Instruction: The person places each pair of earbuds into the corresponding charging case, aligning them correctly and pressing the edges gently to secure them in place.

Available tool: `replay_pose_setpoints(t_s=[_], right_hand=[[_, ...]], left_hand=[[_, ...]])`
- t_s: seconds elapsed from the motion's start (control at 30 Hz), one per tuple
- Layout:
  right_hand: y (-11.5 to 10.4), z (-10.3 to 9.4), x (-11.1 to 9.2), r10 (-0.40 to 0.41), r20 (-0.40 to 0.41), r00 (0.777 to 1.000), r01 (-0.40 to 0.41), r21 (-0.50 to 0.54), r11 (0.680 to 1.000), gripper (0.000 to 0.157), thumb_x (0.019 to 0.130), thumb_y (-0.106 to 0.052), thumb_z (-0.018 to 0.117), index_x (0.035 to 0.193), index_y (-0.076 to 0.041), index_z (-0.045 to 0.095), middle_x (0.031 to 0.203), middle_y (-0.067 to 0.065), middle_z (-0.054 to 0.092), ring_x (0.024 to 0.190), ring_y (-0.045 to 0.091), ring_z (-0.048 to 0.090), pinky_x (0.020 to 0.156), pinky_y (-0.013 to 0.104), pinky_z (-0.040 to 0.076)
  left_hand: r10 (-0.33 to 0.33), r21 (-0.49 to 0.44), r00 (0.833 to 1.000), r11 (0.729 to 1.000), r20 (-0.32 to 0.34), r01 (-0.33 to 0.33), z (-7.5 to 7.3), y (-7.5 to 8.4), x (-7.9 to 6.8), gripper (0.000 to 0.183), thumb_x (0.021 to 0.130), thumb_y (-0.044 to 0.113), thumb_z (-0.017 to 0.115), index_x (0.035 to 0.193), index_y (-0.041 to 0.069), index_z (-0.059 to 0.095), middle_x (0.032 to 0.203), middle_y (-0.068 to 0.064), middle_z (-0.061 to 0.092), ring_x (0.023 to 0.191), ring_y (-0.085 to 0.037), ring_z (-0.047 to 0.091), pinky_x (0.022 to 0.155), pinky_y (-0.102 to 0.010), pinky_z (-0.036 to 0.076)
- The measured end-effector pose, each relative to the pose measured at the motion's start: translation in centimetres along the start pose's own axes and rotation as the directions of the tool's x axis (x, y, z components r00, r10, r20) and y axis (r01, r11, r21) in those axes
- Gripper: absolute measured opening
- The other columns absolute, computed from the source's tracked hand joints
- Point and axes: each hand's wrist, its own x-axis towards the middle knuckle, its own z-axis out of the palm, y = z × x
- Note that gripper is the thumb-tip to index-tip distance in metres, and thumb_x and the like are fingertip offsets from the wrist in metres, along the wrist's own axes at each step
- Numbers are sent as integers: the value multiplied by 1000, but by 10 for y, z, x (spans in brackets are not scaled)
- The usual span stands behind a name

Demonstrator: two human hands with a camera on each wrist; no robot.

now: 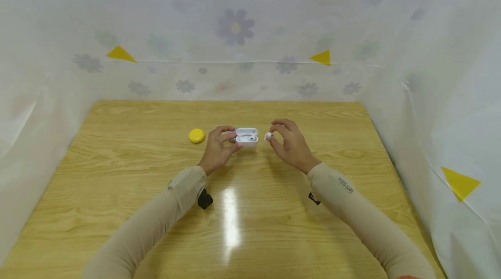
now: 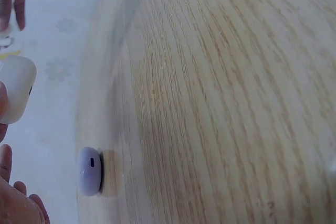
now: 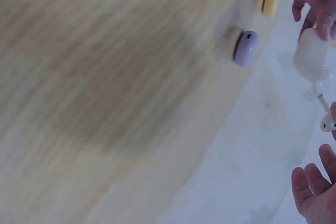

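Observation:
My left hand [image 1: 219, 149] grips a white earbud case [image 1: 246, 143] above the table, with its lid tipped up. One earbud [image 1: 251, 139] lies inside it. Thumb and fingertips of my right hand [image 1: 291, 146] pinch a second white earbud [image 1: 268, 136], a short way right of the case. In the right wrist view, this earbud's stem points toward the case [image 3: 311, 53], the bud between my fingers. The left wrist view catches the case's smooth outer shell [image 2: 20, 90] at its edge.
A rounded lilac object [image 3: 245, 48] with a small dark slot rests on the table, mostly hidden behind the left hand in the head view. A round yellow object [image 1: 197, 136] sits left of that hand. Floral sheeting [image 1: 235, 74] surrounds the wooden table [image 1: 148, 139].

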Motion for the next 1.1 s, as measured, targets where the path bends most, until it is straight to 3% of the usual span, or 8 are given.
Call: replay_pose_setpoints(t_s=[0.17, 0.33, 0.47, 0.8, 1.1], right_hand=[[-12, 1, 16, -57, -21, 998, 58, 39, 998, 15, 86, -12, 70, 96, -2, 66, 120, 19, 59, 115, 34, 54, 91, 47, 49], [-24, 9, 26, -93, 39, 995, 92, 21, 996, 15, 86, -15, 71, 97, -4, 68, 122, 17, 58, 117, 32, 53, 90, 42, 51], [-30, 15, 29, -96, 82, 992, 94, 23, 995, 14, 87, -16, 70, 96, -6, 69, 123, 17, 58, 117, 32, 53, 92, 44, 50], [-33, 21, 33, -107, 116, 988, 105, 17, 994, 14, 86, -14, 71, 96, -5, 71, 122, 17, 59, 116, 32, 54, 92, 43, 51], [-35, 22, 32, -117, 172, 978, 116, 13, 993, 15, 87, -10, 69, 100, -6, 72, 125, 20, 58, 118, 33, 55, 84, 34, 56]], left_hand=[[-8, -24, 1000, 1000, -1, 8, 0, 1, 0, 33, 82, 12, 74, 108, -8, 68, 125, -17, 55, 124, -41, 42, 109, -53, 27], [-25, -54, 1000, 998, 5, 25, -1, 2, -1, 33, 83, 13, 73, 107, -9, 68, 126, -16, 54, 125, -39, 41, 110, -53, 26], [-37, -62, 999, 997, 17, 38, -1, 3, -1, 32, 84, 14, 73, 107, -8, 69, 127, -16, 53, 126, -36, 39, 110, -53, 26], [33, -22, 999, 999, 2, -33, -1, 6, -3, 31, 82, 12, 74, 108, -5, 69, 123, -19, 56, 120, -42, 46, 107, -55, 27], [14, -42, 1000, 999, 19, -13, -2, 9, -3, 34, 84, 14, 73, 113, -3, 68, 127, -18, 54, 125, -39, 40, 109, -55, 25]])
